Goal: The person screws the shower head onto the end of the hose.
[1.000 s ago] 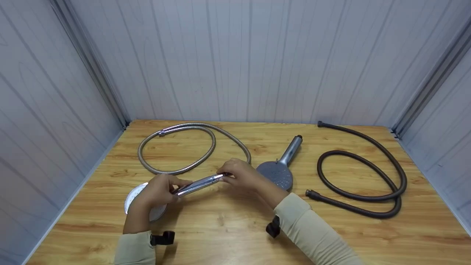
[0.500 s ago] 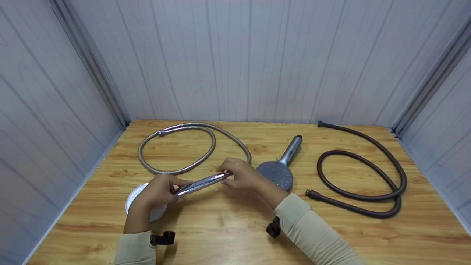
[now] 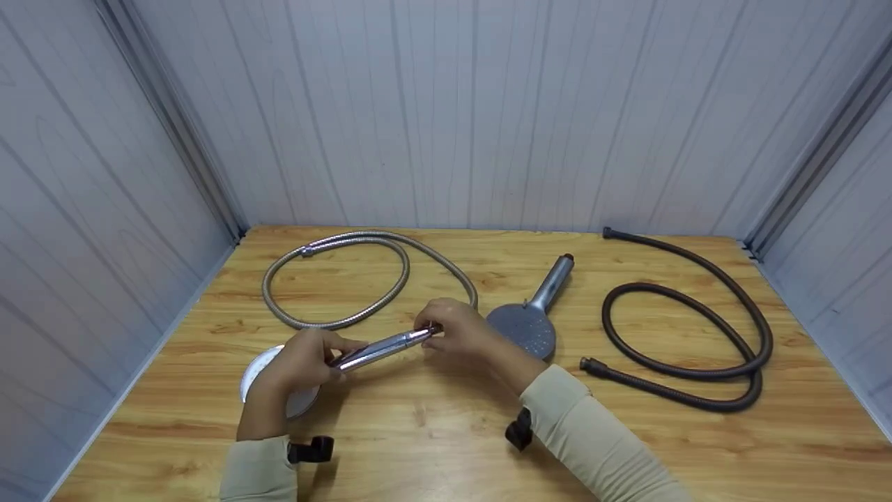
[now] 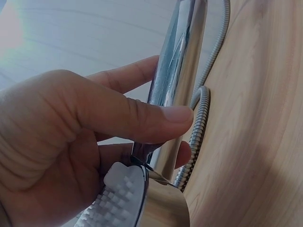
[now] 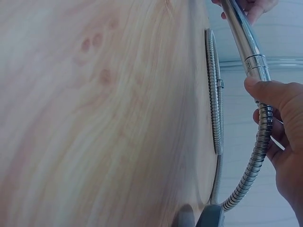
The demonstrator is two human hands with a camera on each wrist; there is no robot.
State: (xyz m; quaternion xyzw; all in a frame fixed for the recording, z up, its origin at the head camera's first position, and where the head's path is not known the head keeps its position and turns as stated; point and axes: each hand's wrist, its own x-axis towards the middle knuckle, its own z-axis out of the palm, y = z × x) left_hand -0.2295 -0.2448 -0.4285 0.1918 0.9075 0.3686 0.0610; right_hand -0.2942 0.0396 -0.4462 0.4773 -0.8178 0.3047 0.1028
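A chrome hand shower's handle [image 3: 376, 351] is held in the air, slightly tilted, between both hands. My left hand [image 3: 301, 362] grips it near its head, thumb across the handle [image 4: 175, 61] in the left wrist view. The shower's white nozzle face [image 3: 259, 364] shows partly behind that hand. At the handle's other end, my right hand [image 3: 456, 329] pinches the end of a silver shower hose [image 5: 251, 165], its thumb on the chrome end piece [image 5: 258, 73]. Hose and handle meet in line there; how far they are threaded cannot be seen.
Behind the hands the silver hose lies looped on the wooden table [image 3: 432, 446]. A grey hand shower [image 3: 521, 331] lies beside my right forearm. A dark hose [image 3: 686, 300] is coiled at the right. Panelled walls [image 3: 446, 118] enclose the back and sides.
My right fingers have shifted slightly at the hose end. The left hand keeps the same grip on the shower handle, and the things on the table have not moved.
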